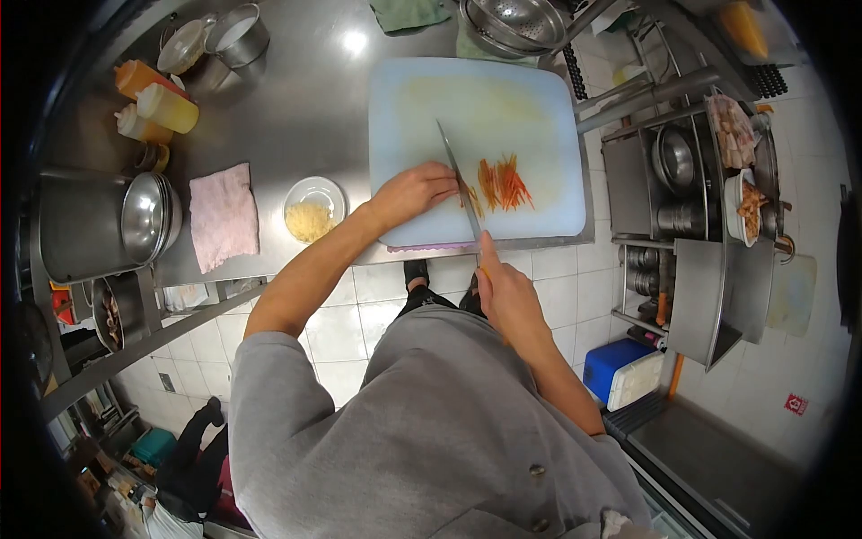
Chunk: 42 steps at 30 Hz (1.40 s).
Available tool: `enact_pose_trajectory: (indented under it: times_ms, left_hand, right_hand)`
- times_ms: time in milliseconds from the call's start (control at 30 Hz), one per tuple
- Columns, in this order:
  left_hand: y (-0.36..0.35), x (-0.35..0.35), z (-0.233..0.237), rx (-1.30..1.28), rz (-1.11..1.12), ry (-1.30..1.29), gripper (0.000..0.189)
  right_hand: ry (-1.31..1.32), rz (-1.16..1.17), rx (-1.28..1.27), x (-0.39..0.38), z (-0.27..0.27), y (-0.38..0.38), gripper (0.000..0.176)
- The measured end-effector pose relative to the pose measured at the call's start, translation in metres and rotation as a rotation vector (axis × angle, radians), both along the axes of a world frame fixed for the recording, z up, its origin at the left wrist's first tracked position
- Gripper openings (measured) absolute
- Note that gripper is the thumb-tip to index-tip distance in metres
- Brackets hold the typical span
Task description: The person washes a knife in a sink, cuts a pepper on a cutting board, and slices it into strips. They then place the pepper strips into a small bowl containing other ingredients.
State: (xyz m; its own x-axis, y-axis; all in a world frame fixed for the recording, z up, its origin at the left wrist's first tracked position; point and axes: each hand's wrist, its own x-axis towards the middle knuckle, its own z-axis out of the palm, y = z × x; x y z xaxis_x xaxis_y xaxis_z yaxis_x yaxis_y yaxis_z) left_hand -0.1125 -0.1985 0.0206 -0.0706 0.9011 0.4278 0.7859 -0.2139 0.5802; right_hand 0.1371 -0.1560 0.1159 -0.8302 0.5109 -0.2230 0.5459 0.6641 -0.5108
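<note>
My right hand [514,304] is closed round the handle of a long kitchen knife [460,175], its blade slanting away over the cutting board [431,94]. My left hand [415,191] rests on the board just left of the blade, fingers curled and pressed together. What lies under those fingers is hidden. A few thin orange slivers show beside the blade. To the right of the knife lies a pile of orange carrot strips [505,184]. Left of the board, a small white bowl [314,191] holds pale yellow shreds [307,221].
A pink cloth [224,218] lies on the steel counter [296,99]. Squeeze bottles [168,109] and a metal pot [239,38] stand at the back left; stacked metal bowls [144,218] are nearer. A colander [516,22] sits behind the board. Another person [189,476] is at lower left.
</note>
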Motion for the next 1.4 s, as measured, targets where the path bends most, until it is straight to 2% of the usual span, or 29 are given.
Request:
enact_pose_trajectory:
  times_ms: [333, 633, 867, 967, 1067, 1167, 1267, 1367, 1400]
  left_hand:
    - [0.000, 0.000, 0.000, -0.010, -0.010, -0.025, 0.014]
    - [0.000, 0.001, -0.005, -0.007, 0.003, -0.063, 0.013]
    - [0.000, 0.002, 0.001, 0.012, 0.011, -0.052, 0.013]
    - [0.002, 0.001, 0.000, 0.027, 0.000, -0.043, 0.013]
    - [0.002, 0.001, -0.002, -0.002, 0.006, -0.053, 0.012]
    - [0.001, 0.006, -0.002, 0.006, 0.045, -0.058, 0.014]
    - [0.001, 0.012, -0.001, -0.005, 0.088, -0.033, 0.015]
    - [-0.010, 0.040, 0.027, 0.044, 0.331, -0.148, 0.017]
    - [-0.013, 0.054, 0.035, 0.067, 0.323, -0.158, 0.019]
  right_hand:
    - [0.066, -0.007, 0.033, -0.008, -0.032, 0.001, 0.061]
    - [0.080, 0.003, -0.036, 0.006, -0.015, 0.006, 0.062]
    - [0.032, -0.040, -0.061, 0.003, -0.018, -0.001, 0.059]
    - [0.080, -0.013, 0.012, 0.000, -0.031, 0.000, 0.060]
    - [0.013, -0.036, 0.019, -0.009, -0.034, 0.001, 0.062]
    - [0.141, -0.141, -0.236, -0.010, -0.034, 0.020, 0.062]
    - [0.291, -0.084, -0.149, -0.001, -0.013, 0.031, 0.055]
    - [0.189, -0.079, -0.146, 0.017, 0.005, 0.036, 0.062]
    - [0.150, -0.073, -0.135, 0.021, 0.008, 0.037, 0.065]
